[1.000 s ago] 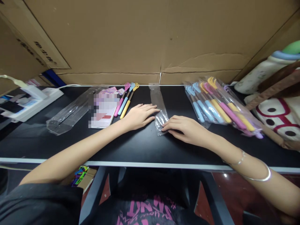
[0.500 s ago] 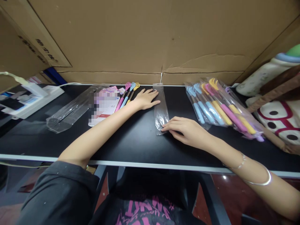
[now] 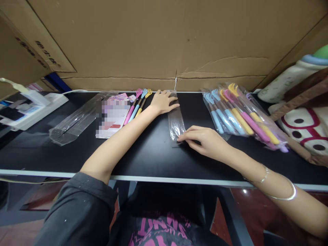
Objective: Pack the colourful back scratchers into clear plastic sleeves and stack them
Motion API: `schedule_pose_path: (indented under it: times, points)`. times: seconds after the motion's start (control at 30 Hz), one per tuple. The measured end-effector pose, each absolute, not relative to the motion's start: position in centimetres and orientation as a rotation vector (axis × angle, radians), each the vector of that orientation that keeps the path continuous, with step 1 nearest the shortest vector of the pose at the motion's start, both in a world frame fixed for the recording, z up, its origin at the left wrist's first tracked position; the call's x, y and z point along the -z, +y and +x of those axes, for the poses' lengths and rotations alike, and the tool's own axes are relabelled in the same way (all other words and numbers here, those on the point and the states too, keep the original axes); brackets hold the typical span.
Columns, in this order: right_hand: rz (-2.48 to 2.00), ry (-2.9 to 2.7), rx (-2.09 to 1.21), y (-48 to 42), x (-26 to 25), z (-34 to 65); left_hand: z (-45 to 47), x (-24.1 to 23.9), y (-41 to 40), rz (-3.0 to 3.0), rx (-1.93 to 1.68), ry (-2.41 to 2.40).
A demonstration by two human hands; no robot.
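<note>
A narrow clear plastic bag (image 3: 176, 124) lies flat on the black table, running away from me. Over its far end my left hand (image 3: 164, 101) rests palm down, fingers spread. At the bag's near right corner my right hand (image 3: 203, 140) has its fingertips closed on the film. Just left of my left hand lie three loose back scratchers (image 3: 135, 108), pink, blue and yellow, claws pointing away; my forearm passes close to their handles. To the right, several back scratchers (image 3: 237, 118) in blue, yellow and pink lie side by side in clear bags.
More clear plastic bags (image 3: 74, 119) lie at the left beside a phone (image 3: 112, 119) with a blurred screen. A white power strip (image 3: 38, 111) sits at the far left. Cardboard (image 3: 159, 41) stands along the back. A bottle (image 3: 287, 80) and a patterned bag (image 3: 307, 131) are on the right.
My left hand has slid slightly right and away, farther over the bag's far end. My right hand stays at the near corner.
</note>
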State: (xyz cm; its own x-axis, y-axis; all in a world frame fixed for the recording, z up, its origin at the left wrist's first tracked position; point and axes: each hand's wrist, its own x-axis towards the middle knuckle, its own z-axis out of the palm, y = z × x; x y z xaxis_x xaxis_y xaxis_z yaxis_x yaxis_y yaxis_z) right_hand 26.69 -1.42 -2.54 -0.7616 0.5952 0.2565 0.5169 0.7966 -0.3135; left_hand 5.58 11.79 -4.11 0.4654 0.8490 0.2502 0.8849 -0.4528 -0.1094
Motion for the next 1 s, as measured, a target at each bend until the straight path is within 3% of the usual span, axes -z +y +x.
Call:
schedule_pose_path:
  times: [0.23, 0.57, 1.0]
  points:
    - [-0.854, -2.657, -0.273, -1.6, 2.7, 26.6, 6.9, 4.4, 12.0, -2.547, 0.275, -1.459]
    - [-0.862, -2.670, -0.212, -1.8, 2.8, 26.6, 7.3, 4.6, 13.1, -2.783, 0.007, -1.715]
    - [-0.790, -2.689, -0.083, -1.3, 3.0, 26.7, 7.3, 4.8, 12.9, -2.718, 0.051, -1.753]
